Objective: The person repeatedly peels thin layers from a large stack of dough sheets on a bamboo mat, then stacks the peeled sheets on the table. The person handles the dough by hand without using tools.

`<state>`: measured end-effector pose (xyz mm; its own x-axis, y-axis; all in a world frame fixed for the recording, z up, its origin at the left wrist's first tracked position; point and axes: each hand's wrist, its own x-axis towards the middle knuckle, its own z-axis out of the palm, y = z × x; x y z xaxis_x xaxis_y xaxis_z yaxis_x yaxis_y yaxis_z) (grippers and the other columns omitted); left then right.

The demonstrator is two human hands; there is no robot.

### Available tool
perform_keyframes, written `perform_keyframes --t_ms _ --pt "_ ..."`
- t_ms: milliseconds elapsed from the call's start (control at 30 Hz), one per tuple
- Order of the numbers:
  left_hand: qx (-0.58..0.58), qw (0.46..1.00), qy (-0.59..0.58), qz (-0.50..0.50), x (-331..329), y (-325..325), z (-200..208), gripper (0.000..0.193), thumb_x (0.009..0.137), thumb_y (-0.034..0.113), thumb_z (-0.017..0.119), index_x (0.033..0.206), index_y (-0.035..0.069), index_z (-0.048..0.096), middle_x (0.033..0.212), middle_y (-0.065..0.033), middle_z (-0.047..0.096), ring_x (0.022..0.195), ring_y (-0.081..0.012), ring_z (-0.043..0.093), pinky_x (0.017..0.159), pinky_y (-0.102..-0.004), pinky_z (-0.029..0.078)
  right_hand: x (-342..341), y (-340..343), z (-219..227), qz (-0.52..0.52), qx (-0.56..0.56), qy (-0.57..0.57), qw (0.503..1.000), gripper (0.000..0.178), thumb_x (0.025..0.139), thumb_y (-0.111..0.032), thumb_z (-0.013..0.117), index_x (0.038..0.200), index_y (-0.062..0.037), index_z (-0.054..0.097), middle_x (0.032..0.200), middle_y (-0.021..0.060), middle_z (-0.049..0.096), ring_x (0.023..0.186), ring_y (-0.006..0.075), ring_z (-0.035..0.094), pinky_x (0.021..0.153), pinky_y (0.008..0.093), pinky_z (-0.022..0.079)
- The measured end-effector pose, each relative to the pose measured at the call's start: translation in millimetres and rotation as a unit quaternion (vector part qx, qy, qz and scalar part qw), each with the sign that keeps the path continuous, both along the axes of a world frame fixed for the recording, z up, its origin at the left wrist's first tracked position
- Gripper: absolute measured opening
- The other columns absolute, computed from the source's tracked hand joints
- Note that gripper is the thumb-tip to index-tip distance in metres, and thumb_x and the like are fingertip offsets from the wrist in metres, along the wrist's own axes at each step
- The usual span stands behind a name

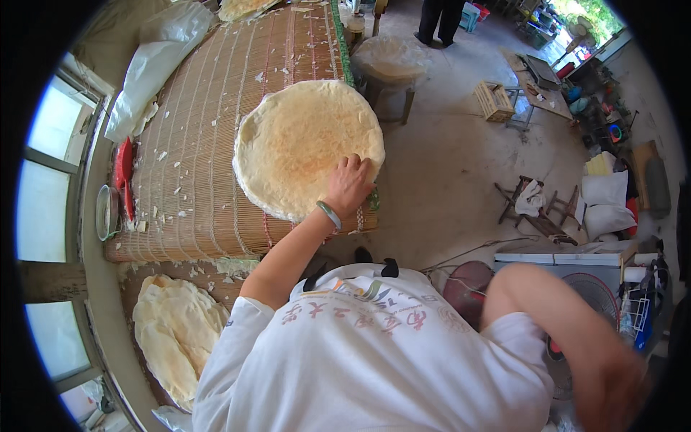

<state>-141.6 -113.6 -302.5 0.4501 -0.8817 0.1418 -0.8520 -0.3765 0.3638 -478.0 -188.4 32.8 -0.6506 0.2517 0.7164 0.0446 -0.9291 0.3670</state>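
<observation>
A thick, pale round flatbread, browned in patches and perhaps a stack of thin sheets, lies at the near right edge of a table covered with a reed mat. My left hand, with a bracelet at the wrist, is on its near right part. The fingers are bent and closed on the bread close to the rim; their tips are partly hidden. At the far lower right my right hand is smeared by motion, away from the table, near an electric fan. Its fingers cannot be made out.
Folded pale sheets of flatbread lie lower left. Along the window side are a plastic sheet, a red brush-like tool and a round tin. A plastic-covered stool, crate and tipped wooden stool stand right. Someone's dark-trousered legs appear beyond.
</observation>
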Motion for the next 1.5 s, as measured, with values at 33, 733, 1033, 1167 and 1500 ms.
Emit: perform_keyframes --t_ms 33,733,1033,1167,1500 --pt "-0.004 1.0 -0.001 -0.011 -2.1 -7.0 -1.3 0.054 0.07 0.024 0.073 0.119 0.01 0.053 0.113 -0.0119 0.053 0.106 -0.0318 0.05 0.089 -0.0404 0.043 28.9 -10.1 -27.0 0.236 0.041 0.089 0.967 0.008 0.085 -0.008 0.055 0.093 -0.0059 0.056 0.091 0.0059 0.06 0.085 0.0185 0.059 0.074 0.0333 0.05" --pt "-0.092 0.971 0.2 0.091 21.5 -0.6 13.9 0.018 0.083 0.008 0.06 0.098 0.001 0.068 0.085 -0.0155 0.066 0.074 -0.0268 0.065 0.067 -0.0334 0.052 251.7 -79.7 -369.1 0.17 0.538 0.708 0.425 0.042 0.079 -0.015 0.065 0.118 -0.0005 0.057 0.12 0.0163 0.057 0.104 0.0283 0.059 0.088 0.0381 0.048" --pt "-0.062 0.984 0.103 0.134 22.4 -4.0 31.7 0.024 0.082 0.012 0.057 0.104 0.004 0.065 0.087 -0.0181 0.066 0.073 -0.0321 0.065 0.065 -0.0376 0.052 270.7 -66.1 -358.2 0.134 0.412 0.702 0.565 0.035 0.077 -0.007 0.064 0.11 0.0029 0.058 0.11 0.0187 0.06 0.106 0.0347 0.055 0.09 0.0409 0.045" --pt "0.032 0.992 0.034 0.117 9.0 -17.7 26.7 0.03 0.081 0.018 0.055 0.109 0.007 0.061 0.084 -0.0153 0.066 0.08 -0.0348 0.064 0.068 -0.0433 0.051 270.1 -53.6 -351.9 0.198 0.449 0.678 0.548 0.023 0.078 -0.004 0.06 0.1 0.0029 0.057 0.098 0.0206 0.061 0.093 0.0392 0.057 0.08 0.0447 0.046" --pt "-0.124 0.959 0.187 0.17 99.1 19.6 56.3 0.018 0.087 0.019 0.06 0.093 0.002 0.064 0.062 -0.0152 0.056 0.052 -0.0223 0.052 0.051 -0.0327 0.041 273.7 -61.5 -348.6 0.152 0.374 0.7 0.589 0.014 0.079 -0.004 0.057 0.091 0.0026 0.058 0.086 0.0176 0.062 0.082 0.0379 0.058 0.073 0.044 0.046"
